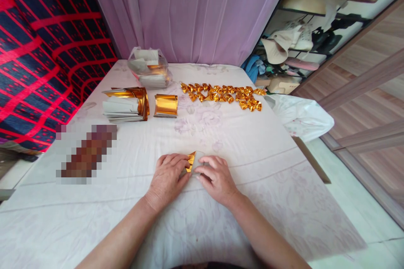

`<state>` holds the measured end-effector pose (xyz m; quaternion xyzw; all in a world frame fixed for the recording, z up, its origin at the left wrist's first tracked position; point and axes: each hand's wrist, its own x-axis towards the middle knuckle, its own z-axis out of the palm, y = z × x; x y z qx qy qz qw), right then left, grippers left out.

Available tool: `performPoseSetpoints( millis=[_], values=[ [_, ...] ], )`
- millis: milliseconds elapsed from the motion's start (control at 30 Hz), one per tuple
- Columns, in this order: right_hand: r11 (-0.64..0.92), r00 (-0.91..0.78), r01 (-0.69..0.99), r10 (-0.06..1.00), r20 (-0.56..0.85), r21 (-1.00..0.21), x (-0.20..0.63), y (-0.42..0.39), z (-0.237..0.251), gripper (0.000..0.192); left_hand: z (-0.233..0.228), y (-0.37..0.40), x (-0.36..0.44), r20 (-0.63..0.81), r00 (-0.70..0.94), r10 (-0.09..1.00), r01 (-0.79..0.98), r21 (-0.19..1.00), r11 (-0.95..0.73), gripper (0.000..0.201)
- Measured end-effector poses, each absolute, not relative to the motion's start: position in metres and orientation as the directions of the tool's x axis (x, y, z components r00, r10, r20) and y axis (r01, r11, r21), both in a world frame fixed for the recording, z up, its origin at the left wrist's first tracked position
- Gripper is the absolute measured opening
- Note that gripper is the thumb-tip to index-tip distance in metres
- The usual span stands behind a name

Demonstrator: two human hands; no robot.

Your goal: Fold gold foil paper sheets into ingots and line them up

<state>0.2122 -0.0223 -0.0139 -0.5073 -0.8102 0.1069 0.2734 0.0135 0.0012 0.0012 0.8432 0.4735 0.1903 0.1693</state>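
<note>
Both my hands press a small sheet of gold foil paper (192,162) flat on the white cloth-covered table (240,151). My left hand (167,178) covers its left side, and my right hand (216,178) covers its right side, fingertips meeting over it. The sheet shows a gold triangle and a pale silvery back; most of it is hidden under my fingers. Farther back lies a row of several folded gold paper pieces (222,94).
At the back left sit a stack of gold and white sheets (124,105), a smaller gold stack (166,105) and a clear plastic bag of paper (149,68). A blurred patch (85,153) lies at left. The table's right edge drops to the floor.
</note>
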Motion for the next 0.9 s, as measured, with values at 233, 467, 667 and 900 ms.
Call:
performPoseSetpoints(
  millis=[233, 467, 667, 900],
  values=[
    [0.485, -0.353, 0.749, 0.869, 0.347, -0.452, 0.213, -0.023, -0.012, 0.012, 0.0, 0.001, 0.014, 0.181, 0.475, 0.861, 0.726, 0.472, -0.5, 0.013],
    [0.443, -0.322, 0.773, 0.891, 0.321, -0.454, 0.214, -0.02, -0.013, 0.007, 0.001, 0.001, 0.014, 0.171, 0.474, 0.864, 0.729, 0.474, -0.494, 0.014],
    [0.508, -0.408, 0.75, 0.859, 0.31, -0.424, 0.222, -0.019, -0.01, 0.007, -0.001, 0.001, 0.014, 0.187, 0.476, 0.859, 0.727, 0.467, -0.504, 0.013],
    [0.498, -0.388, 0.751, 0.864, 0.321, -0.433, 0.215, -0.018, -0.008, 0.014, 0.001, 0.001, 0.014, 0.171, 0.482, 0.859, 0.729, 0.466, -0.502, 0.013]
  ],
)
